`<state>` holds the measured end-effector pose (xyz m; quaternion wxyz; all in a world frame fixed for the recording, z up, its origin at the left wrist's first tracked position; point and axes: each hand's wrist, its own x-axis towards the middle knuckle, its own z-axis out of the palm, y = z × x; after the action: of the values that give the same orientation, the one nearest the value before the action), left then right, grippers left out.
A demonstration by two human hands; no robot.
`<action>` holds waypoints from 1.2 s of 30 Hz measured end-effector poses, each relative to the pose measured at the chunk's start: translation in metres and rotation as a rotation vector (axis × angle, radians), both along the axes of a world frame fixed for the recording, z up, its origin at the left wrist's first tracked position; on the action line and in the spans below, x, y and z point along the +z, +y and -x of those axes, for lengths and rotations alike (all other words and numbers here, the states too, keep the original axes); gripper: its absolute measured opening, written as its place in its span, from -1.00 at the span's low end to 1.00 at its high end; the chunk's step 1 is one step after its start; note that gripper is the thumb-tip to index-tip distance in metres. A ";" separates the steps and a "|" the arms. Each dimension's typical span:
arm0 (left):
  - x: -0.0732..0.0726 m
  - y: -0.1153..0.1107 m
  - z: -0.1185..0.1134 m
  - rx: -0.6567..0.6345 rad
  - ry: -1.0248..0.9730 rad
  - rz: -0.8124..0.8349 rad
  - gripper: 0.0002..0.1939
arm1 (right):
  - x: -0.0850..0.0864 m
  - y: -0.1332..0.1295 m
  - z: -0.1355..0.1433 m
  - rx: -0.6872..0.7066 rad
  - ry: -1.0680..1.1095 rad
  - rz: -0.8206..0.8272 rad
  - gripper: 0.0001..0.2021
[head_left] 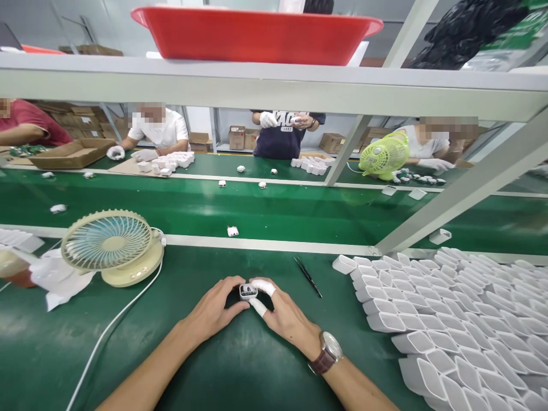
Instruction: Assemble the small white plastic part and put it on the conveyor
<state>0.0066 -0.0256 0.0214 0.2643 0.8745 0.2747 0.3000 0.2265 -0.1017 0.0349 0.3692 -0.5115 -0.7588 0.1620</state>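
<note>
Both my hands meet on a small white plastic part with a dark inside, held just above the green table. My left hand grips it from the left with fingers curled. My right hand grips it from the right; its thumb and forefinger wear white finger cots, and a watch with a brown strap sits on the wrist. Black tweezers lie on the mat just right of my hands.
A big pile of white plastic shells fills the right side. A cream desk fan with a white cable stands left. Beyond runs a green conveyor belt with scattered parts; several people work across it. A red tub sits overhead.
</note>
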 end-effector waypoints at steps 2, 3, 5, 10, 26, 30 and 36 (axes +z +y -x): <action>0.002 0.002 -0.001 -0.055 -0.060 -0.038 -0.75 | 0.001 0.000 0.000 0.021 -0.022 -0.063 -0.61; 0.004 0.003 -0.002 -0.078 -0.092 -0.068 -0.79 | 0.002 -0.001 0.000 0.029 -0.035 -0.099 -0.61; 0.007 0.003 -0.003 -0.097 -0.139 -0.135 -0.84 | 0.003 -0.001 -0.001 0.040 -0.063 -0.166 -0.59; 0.010 0.002 -0.003 -0.099 -0.161 -0.251 -0.82 | 0.003 -0.002 -0.004 0.053 -0.115 -0.273 -0.49; 0.012 -0.002 -0.001 -0.097 -0.134 -0.289 -0.83 | 0.010 -0.003 -0.002 0.070 -0.136 -0.334 -0.54; 0.010 0.000 -0.002 -0.095 -0.132 -0.268 -0.87 | 0.014 -0.003 -0.001 0.055 -0.118 -0.301 -0.59; 0.004 -0.001 -0.002 -0.029 -0.139 -0.137 -0.77 | 0.013 0.000 0.001 0.073 -0.108 -0.221 -0.64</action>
<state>0.0089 -0.0265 0.0255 0.2269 0.8714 0.2217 0.3742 0.2257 -0.1020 0.0477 0.3756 -0.4477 -0.8090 0.0631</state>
